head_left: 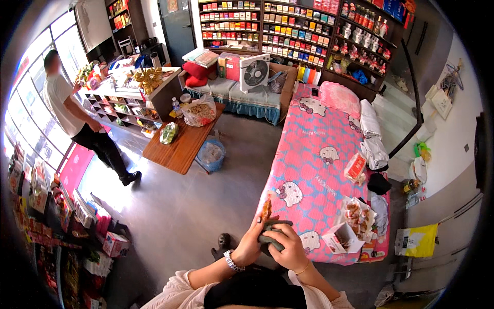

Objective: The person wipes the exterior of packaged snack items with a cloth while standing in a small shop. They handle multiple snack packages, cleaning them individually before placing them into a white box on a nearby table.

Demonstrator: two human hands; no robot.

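In front of my body, both hands are closed around a dark grey-green bundle that looks like folded cloth; its exact kind is hard to make out. My left hand, with a metal watch on the wrist, grips it from the left. A narrow orange-brown piece sticks up by its fingertips; I cannot tell what it is. My right hand presses on the bundle from the right, fingers bent over it. Right of my hands, an open white box stands on the pink and blue bed cover, beside brown food pieces on paper.
A wooden table carries bags and a bottle, with a blue bin beside it. At the left, a person stands near a counter. A fan sits on the sofa. Stocked shelves line the back wall.
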